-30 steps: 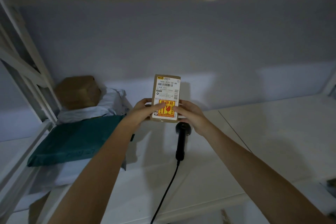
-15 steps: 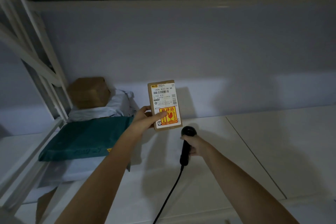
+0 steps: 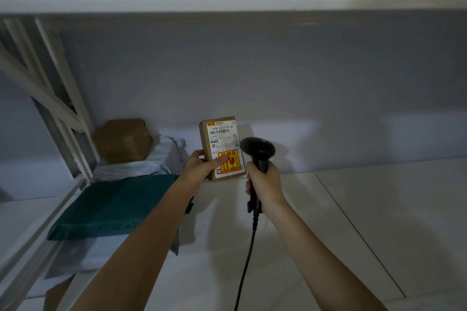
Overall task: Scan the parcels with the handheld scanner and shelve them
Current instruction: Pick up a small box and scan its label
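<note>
- Left-hand fingers [image 3: 199, 156] grasp a small labelled cardboard parcel [image 3: 222, 148] upright, barcode facing the viewer.
- Right hand [image 3: 265, 180] clenches the corded handheld scanner [image 3: 257, 153] just beside it, likely for scanning.

A parcel storeroom: white metal shelving [image 3: 75, 118] holds a teal mailer bag [image 3: 113, 207], a cardboard box [image 3: 123, 141] and labelled packages.

white label [image 3: 222, 137] on small cardboard parcel [image 3: 222, 148] reading "140A A033-00 88", "A033" lower left, barcode, red-yellow fragile sticker [image 3: 231, 163]
</note>
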A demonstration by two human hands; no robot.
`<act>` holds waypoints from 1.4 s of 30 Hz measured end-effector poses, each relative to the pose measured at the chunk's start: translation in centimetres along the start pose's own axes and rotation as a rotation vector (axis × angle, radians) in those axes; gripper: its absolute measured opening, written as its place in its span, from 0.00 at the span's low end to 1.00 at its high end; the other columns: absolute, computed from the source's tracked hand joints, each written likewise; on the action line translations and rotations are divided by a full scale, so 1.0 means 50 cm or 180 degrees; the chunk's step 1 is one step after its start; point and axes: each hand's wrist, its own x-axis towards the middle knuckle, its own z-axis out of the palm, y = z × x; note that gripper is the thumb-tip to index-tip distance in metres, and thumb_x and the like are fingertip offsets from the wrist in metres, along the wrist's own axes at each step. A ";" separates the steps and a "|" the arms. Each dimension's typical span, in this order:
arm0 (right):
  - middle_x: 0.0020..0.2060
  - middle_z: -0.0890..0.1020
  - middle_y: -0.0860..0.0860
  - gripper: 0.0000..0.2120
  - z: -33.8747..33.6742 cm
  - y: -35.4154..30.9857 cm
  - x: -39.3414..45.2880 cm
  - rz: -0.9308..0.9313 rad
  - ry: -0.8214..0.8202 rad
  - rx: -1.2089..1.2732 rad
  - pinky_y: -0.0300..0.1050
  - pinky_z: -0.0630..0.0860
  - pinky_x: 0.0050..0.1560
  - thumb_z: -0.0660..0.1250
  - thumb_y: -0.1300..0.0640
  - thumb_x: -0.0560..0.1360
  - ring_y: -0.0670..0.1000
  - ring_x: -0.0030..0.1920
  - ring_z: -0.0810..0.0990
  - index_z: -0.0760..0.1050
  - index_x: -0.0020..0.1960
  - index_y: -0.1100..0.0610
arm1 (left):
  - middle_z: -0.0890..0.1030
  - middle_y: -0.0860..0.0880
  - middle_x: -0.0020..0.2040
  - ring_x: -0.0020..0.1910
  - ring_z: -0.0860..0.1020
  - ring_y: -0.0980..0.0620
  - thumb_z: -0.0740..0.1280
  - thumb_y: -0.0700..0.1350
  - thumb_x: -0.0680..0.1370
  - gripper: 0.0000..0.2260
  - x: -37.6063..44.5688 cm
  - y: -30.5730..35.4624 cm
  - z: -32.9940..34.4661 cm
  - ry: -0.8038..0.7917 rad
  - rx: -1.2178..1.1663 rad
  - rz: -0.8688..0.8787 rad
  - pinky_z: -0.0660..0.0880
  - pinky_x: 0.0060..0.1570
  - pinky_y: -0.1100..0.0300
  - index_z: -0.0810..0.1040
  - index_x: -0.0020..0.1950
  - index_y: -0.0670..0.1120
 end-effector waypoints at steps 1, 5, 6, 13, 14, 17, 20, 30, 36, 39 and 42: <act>0.27 0.71 0.51 0.06 0.002 -0.017 -0.016 -0.0144 -0.0084 -0.0156 0.39 0.72 0.27 0.61 0.64 0.75 0.48 0.25 0.70 0.70 0.42 0.55 | 0.78 0.42 0.63 0.56 0.79 0.44 0.75 0.44 0.70 0.30 0.003 0.002 0.003 -0.0005 -0.0040 -0.0001 0.78 0.54 0.51 0.66 0.69 0.42; 0.26 0.70 0.52 0.07 0.004 -0.057 -0.059 -0.0401 -0.0256 -0.0409 0.38 0.71 0.26 0.61 0.63 0.76 0.48 0.24 0.69 0.69 0.41 0.55 | 0.79 0.43 0.60 0.54 0.80 0.45 0.75 0.42 0.70 0.30 0.005 0.010 0.014 -0.0121 -0.0049 -0.0001 0.77 0.56 0.49 0.66 0.68 0.42; 0.25 0.70 0.52 0.06 0.005 -0.062 -0.064 -0.0417 -0.0260 -0.0416 0.38 0.71 0.25 0.61 0.63 0.76 0.47 0.23 0.69 0.70 0.41 0.55 | 0.78 0.43 0.60 0.53 0.80 0.45 0.75 0.42 0.70 0.30 0.002 0.011 0.017 -0.0154 -0.0017 0.0001 0.77 0.56 0.49 0.66 0.68 0.42; 0.24 0.69 0.53 0.07 0.005 -0.070 -0.076 -0.0396 -0.0312 -0.0524 0.35 0.70 0.23 0.62 0.63 0.75 0.46 0.20 0.68 0.69 0.38 0.57 | 0.78 0.40 0.60 0.51 0.79 0.45 0.73 0.40 0.71 0.29 -0.014 0.012 0.028 -0.0192 0.0042 -0.0013 0.77 0.56 0.47 0.66 0.69 0.42; 0.24 0.69 0.53 0.08 0.005 -0.069 -0.077 -0.0405 -0.0323 -0.0535 0.35 0.70 0.23 0.62 0.62 0.75 0.46 0.20 0.68 0.69 0.37 0.57 | 0.78 0.40 0.60 0.51 0.79 0.45 0.73 0.40 0.71 0.29 -0.017 0.013 0.028 -0.0197 0.0044 -0.0004 0.77 0.56 0.47 0.66 0.69 0.41; 0.23 0.69 0.53 0.09 0.006 -0.066 -0.081 -0.0440 -0.0350 -0.0521 0.35 0.70 0.23 0.62 0.62 0.75 0.46 0.20 0.68 0.69 0.36 0.57 | 0.77 0.39 0.60 0.50 0.79 0.45 0.73 0.40 0.71 0.29 -0.022 0.014 0.028 -0.0200 0.0069 0.0023 0.77 0.56 0.47 0.66 0.69 0.41; 0.23 0.69 0.53 0.09 0.007 -0.066 -0.083 -0.0488 -0.0351 -0.0566 0.35 0.70 0.23 0.62 0.62 0.75 0.46 0.20 0.68 0.69 0.36 0.57 | 0.78 0.39 0.60 0.50 0.79 0.45 0.73 0.40 0.71 0.29 -0.027 0.015 0.028 -0.0190 0.0080 0.0017 0.76 0.57 0.45 0.66 0.69 0.41; 0.23 0.69 0.53 0.06 0.003 -0.064 -0.090 -0.0475 -0.0366 -0.0426 0.39 0.70 0.25 0.63 0.62 0.75 0.48 0.22 0.68 0.71 0.39 0.56 | 0.77 0.40 0.61 0.55 0.79 0.43 0.73 0.39 0.71 0.28 -0.037 0.019 0.029 -0.0123 0.0054 0.0002 0.76 0.57 0.46 0.66 0.68 0.41; 0.26 0.71 0.52 0.01 -0.008 -0.046 -0.073 -0.0521 -0.0285 -0.0399 0.38 0.71 0.26 0.62 0.62 0.76 0.47 0.24 0.70 0.72 0.46 0.58 | 0.78 0.42 0.62 0.55 0.79 0.44 0.75 0.41 0.70 0.29 -0.035 0.021 0.026 -0.0028 0.0096 0.0024 0.77 0.53 0.49 0.66 0.67 0.42; 0.31 0.73 0.51 0.03 -0.023 -0.018 -0.040 -0.0323 -0.0063 -0.0345 0.38 0.72 0.27 0.62 0.60 0.76 0.47 0.28 0.72 0.68 0.49 0.57 | 0.78 0.43 0.62 0.55 0.80 0.45 0.75 0.42 0.70 0.31 -0.034 0.021 0.021 0.0137 0.0091 0.0064 0.78 0.50 0.52 0.66 0.68 0.42; 0.33 0.71 0.52 0.10 -0.046 0.042 0.010 0.0214 0.0052 -0.0581 0.40 0.71 0.28 0.62 0.58 0.76 0.48 0.31 0.71 0.65 0.54 0.59 | 0.78 0.43 0.62 0.57 0.79 0.44 0.75 0.41 0.70 0.29 -0.039 0.022 0.012 0.0449 -0.0061 0.0064 0.77 0.50 0.53 0.69 0.68 0.41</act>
